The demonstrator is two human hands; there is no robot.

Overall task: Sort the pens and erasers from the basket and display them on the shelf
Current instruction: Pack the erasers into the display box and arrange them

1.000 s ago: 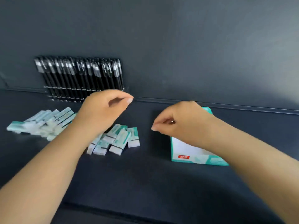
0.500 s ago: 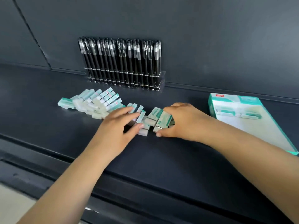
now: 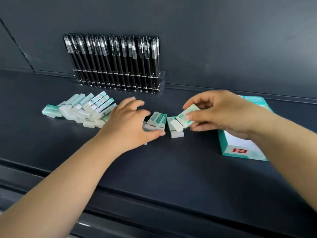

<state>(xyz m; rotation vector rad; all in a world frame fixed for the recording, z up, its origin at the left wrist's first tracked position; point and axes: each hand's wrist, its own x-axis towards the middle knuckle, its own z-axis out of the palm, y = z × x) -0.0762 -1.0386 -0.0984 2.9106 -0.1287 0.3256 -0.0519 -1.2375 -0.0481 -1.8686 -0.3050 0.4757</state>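
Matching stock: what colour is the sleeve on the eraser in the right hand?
Teal-green and white, on the eraser; head view.

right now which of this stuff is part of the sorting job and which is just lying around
Part of the job:
- held eraser, in the right hand
- two loose erasers by the left hand
- eraser row
- pens in the rack

Lying about:
- teal box
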